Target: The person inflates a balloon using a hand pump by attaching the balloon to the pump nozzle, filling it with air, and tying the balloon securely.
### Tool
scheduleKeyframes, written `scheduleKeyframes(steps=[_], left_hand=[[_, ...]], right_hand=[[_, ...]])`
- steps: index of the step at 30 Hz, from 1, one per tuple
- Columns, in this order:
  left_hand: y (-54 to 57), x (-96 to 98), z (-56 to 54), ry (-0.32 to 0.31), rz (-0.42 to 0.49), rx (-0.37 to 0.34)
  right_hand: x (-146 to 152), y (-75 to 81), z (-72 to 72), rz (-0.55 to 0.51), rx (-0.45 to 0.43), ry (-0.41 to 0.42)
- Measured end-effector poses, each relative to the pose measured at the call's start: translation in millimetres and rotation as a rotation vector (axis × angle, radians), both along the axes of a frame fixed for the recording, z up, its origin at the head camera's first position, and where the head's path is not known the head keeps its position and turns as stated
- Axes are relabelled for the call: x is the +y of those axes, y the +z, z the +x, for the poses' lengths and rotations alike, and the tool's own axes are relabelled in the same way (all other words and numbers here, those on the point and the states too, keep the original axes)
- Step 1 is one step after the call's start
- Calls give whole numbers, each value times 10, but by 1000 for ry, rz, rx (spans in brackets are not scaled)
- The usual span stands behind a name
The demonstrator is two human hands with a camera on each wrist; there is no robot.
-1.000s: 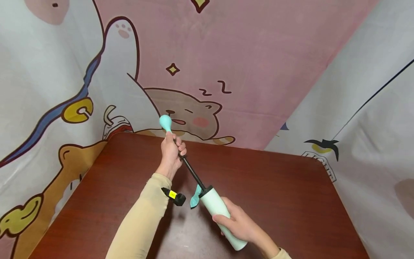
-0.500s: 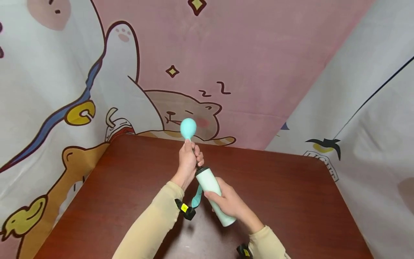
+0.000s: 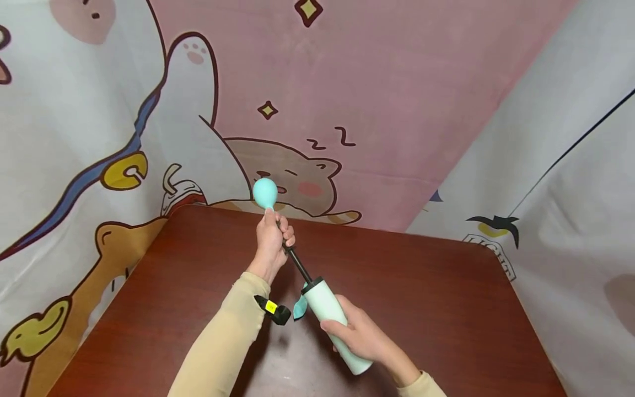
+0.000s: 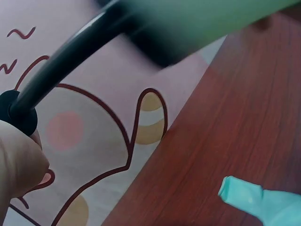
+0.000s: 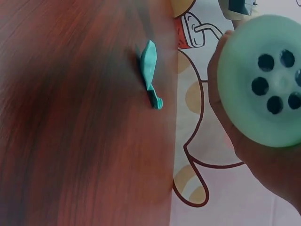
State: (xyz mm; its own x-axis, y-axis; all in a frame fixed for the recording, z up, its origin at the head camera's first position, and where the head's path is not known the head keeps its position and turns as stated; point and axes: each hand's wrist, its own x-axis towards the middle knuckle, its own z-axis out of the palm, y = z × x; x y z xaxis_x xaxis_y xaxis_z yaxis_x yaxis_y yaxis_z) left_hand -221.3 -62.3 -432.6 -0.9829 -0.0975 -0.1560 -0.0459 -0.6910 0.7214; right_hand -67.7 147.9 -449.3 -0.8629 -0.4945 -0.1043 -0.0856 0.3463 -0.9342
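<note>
My left hand (image 3: 272,240) grips the front end of a balloon pump and the neck of a teal balloon (image 3: 265,193), which is round and partly inflated beyond the fingers. From that hand a black rod (image 3: 299,264) runs down to the pump's pale green barrel (image 3: 324,303). The right hand (image 3: 361,333) is wrapped around the barrel. In the right wrist view, the barrel's end cap (image 5: 277,84) shows several round holes. A second, flat teal balloon (image 3: 300,307) lies on the table, partly behind the barrel in the head view; the right wrist view shows it whole (image 5: 148,68).
The dark red wooden table (image 3: 421,286) spreads beneath both hands. Behind it hangs a pink and white cloth (image 3: 397,110) with cartoon animals. A black wrist camera (image 3: 278,312) is strapped to the left sleeve.
The barrel first slid up the rod to the left hand, then drew back, baring the rod again. The balloon looks bigger than a second ago. Both hands shifted right, then partly back left.
</note>
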Motion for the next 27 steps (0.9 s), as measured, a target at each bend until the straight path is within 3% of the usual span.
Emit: scheduleKeyframes(steps=[5, 10, 22, 27], left_hand=[[27, -42, -21, -9, 6, -23], [34, -27, -10, 13, 5, -12], [18, 163, 132, -56, -88, 36], [63, 71, 106, -46, -52, 56]], right_hand=[[93, -5, 66, 22, 19, 24], [55, -18, 42, 21, 35, 10], [-298, 70, -365, 65, 109, -73], [-338, 95, -354, 60, 85, -59]])
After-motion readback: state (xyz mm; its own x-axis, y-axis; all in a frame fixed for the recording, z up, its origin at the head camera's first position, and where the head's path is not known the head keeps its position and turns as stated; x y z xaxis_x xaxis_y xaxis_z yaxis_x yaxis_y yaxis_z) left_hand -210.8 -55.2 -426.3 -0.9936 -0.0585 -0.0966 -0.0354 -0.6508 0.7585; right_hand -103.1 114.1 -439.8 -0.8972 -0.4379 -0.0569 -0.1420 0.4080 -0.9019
